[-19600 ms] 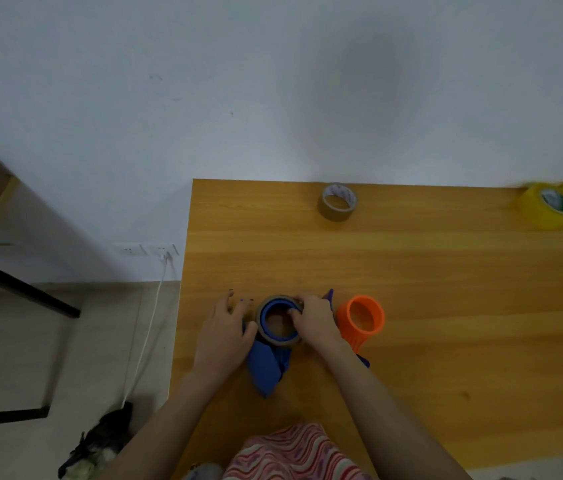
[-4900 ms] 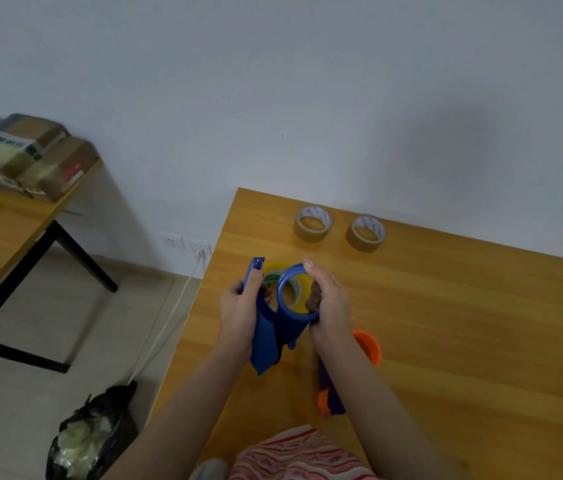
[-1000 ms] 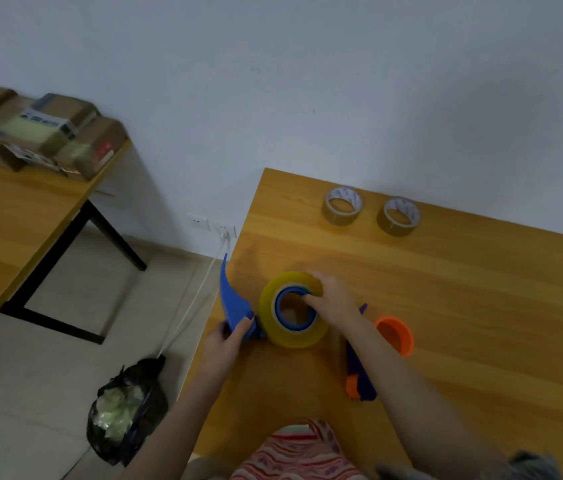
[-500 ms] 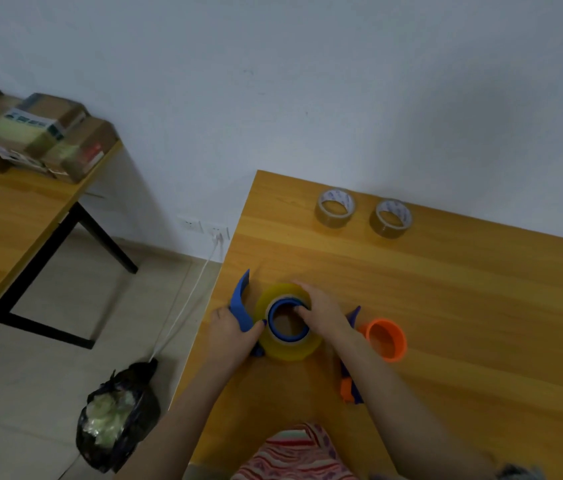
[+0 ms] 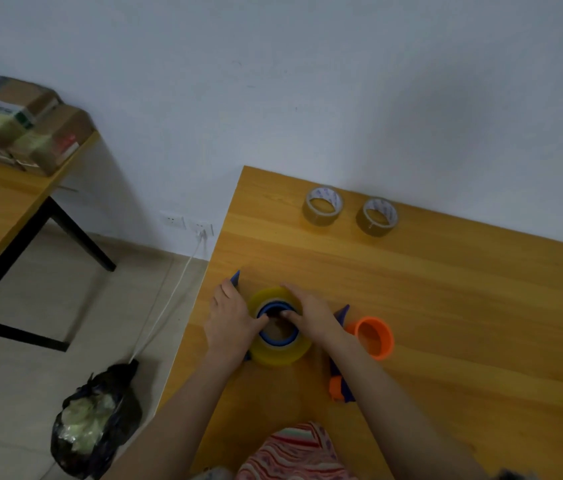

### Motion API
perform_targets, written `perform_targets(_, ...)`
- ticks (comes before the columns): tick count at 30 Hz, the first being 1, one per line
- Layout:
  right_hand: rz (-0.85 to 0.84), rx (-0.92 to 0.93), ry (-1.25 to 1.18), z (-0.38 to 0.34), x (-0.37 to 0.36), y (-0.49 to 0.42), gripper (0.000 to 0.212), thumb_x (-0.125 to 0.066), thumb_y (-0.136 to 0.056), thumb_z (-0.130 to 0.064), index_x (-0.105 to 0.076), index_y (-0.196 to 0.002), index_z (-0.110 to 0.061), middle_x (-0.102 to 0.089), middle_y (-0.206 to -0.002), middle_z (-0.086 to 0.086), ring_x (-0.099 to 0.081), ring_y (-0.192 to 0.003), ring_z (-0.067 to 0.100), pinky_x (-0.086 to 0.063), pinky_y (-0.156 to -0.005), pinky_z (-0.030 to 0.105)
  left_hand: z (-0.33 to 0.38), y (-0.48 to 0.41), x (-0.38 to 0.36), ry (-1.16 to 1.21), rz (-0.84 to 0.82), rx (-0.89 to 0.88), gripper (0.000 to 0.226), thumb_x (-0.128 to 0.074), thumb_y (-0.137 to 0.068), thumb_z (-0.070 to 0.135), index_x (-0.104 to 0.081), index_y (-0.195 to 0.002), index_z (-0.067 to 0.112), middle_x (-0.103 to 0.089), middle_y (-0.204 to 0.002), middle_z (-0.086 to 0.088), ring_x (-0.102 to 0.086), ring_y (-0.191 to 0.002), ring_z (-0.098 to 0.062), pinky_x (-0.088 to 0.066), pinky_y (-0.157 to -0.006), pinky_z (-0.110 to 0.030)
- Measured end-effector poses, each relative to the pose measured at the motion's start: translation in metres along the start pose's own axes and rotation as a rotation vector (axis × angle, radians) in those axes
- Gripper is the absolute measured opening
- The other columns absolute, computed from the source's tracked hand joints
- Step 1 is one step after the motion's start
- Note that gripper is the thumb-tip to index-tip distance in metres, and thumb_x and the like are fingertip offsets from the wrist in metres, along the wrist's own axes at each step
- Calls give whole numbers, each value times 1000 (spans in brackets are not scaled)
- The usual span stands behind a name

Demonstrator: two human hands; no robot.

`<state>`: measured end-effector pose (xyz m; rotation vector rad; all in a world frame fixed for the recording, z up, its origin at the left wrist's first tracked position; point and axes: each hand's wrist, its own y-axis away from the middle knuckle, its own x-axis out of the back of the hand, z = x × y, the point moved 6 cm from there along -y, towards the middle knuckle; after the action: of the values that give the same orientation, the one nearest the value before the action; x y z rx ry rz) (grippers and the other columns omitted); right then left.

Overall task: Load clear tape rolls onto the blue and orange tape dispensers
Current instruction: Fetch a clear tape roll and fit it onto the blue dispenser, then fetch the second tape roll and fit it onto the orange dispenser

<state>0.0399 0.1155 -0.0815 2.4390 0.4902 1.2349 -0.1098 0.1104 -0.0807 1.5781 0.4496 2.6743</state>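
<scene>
roll (image 5: 283,355): on table (image 5: 446,306); seated round hub of blue dispenser (image 5: 279,341)
left hand (image 5: 230,320): curled round roll's left side; thumb on hub rim
right hand (image 5: 311,311): curled over roll's far edge; thumb inside hub
orange dispenser (image 5: 375,337): just right of right hand

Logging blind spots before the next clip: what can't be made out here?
Head view:
- Blue dispenser: mostly under the tape roll, left hand and right hand.
- Roll fully seated or not: thumbs cover the hub.
- Orange dispenser handle: crossed by the right forearm.
- Print on brown rolls: too small.
- Boxes, far left: blurred, cut by the edge.
</scene>
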Motion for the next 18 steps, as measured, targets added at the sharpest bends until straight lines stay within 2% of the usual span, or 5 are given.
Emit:
perform_targets(5,-63,-57,16,-3,6,3,68,-51,-95,-37,-15,-151,-26,-29,-154,4,-37,-136,27,-37,-105,37,0,0,3,6,18,-42,97,-66,-74,54,-21,-140,0,-38,-138,-15,-38,-130,-29,-40,-104,-37)
perform_targets(8,30,-57,-28,-10,25,10,64,-47,-96,-40,-18,-150,-24,-28,-155,2,-28,-141,22,-30,-111,36,12,1,12,-10,71,-100,87,-60,-82,49,-23,-140,-5,-31,-145,-21,-27,-137,-33,-28,-113,-40)
perform_targets(10,133,-52,-80,-16,45,18,57,-46,-97,-37,-26,-148,-21,-37,-150,3,-34,-138,21,-34,-108,34,29,0,17,-3,93,-183,79,-58,-86,40,-25,-139,-7,-29,-146,-23,-24,-139,-34,-26,-114,-41)
perform_targets(13,274,-46,-155,-14,73,36,47,-46,-98,-35,-40,-141,-18,-49,-140,4,-45,-130,18,-39,-99,29,62,1,19,11,75,-333,65,-56,-89,31,-32,-136,-7,-34,-143,-22,-28,-137,-33,-27,-112,-39)
perform_targets(18,401,-63,-183,8,101,64,38,-45,-98,-31,-53,-130,-12,-58,-130,4,-53,-120,16,-37,-90,20,123,22,9,34,-2,-539,52,-54,-90,22,-37,-132,-4,-44,-132,-17,-40,-126,-29,-35,-104,-35)
